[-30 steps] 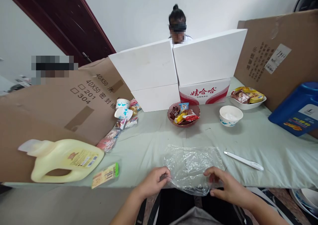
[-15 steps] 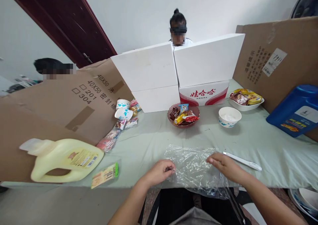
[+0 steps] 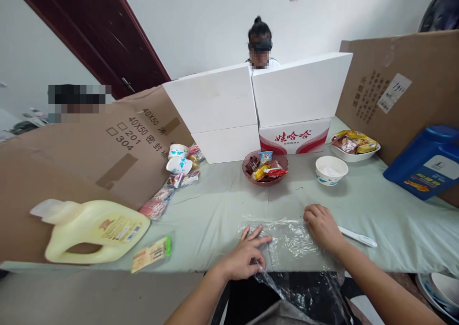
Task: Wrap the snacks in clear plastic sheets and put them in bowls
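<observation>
A crinkled sheet of clear plastic film [image 3: 292, 241] lies on the table's near edge and hangs down over my lap. My left hand [image 3: 249, 255] pinches its near left part between thumb and forefinger, the other fingers spread over the film. Over the film's far right corner, my right hand [image 3: 323, 227] rests with fingers bent downward; whether it grips the film is hidden. A white-handled knife-like tool [image 3: 360, 237] lies just right of that hand, its left end covered by it. Beyond the film stands a reddish glass bowl [image 3: 265, 182] of wrapped snacks.
A paper bowl [image 3: 332, 171] and a white dish [image 3: 355, 156] of snacks stand right, near a blue bottle [image 3: 425, 162]. Left are a yellow jug [image 3: 96, 231], a green-ended packet [image 3: 152, 254] and tipped paper cups [image 3: 178, 164]. White boxes [image 3: 225, 105] and cardboard wall the table; two people sit beyond.
My left hand has moved right and spread its fingers over the film. My right hand has shifted farther forward onto the film's corner, covering the tool's left end. The film lies flatter.
</observation>
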Motion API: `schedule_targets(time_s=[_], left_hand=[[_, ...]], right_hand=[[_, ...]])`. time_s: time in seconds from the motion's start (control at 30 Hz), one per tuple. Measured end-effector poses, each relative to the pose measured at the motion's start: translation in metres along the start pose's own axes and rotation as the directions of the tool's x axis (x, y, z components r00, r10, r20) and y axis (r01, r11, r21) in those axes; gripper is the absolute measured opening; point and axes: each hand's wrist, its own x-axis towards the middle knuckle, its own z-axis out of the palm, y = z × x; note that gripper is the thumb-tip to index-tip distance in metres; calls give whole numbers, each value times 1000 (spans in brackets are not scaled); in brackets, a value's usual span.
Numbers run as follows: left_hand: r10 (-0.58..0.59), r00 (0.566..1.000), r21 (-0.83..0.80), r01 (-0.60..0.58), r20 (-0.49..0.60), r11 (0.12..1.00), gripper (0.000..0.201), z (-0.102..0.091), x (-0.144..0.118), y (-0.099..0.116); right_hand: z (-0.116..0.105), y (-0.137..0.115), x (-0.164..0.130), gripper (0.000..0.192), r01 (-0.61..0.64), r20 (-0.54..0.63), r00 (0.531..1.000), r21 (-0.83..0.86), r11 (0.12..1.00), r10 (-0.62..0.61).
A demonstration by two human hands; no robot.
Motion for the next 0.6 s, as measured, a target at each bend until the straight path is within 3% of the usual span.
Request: schedule_targets(time_s=[0.1, 0.2, 0.3, 0.43, 0.6], left_hand=[[13, 1000, 5, -13, 1, 1000, 15, 0, 1, 0], [23, 1000, 3, -23, -4, 1000, 13, 0, 3, 1], [27, 999, -16, -27, -19, 1000, 12, 0, 2, 3], [44, 999, -68, -46, -26, 997, 12, 1, -3, 2], [47, 999, -98, -48, -12, 994, 13, 1, -10, -1]], right_hand=[[5, 7, 6, 31, -117, -96, 988, 72, 991, 123], [2, -5, 23, 25, -133, -106, 983, 158, 979, 150], [3, -34, 32, 25, -18, 14, 1000, 210, 977, 16], [18, -72, 15, 35, 144, 224, 957, 198, 970, -187], [29, -82, -7, 44, 98, 290, 948, 119, 988, -128]])
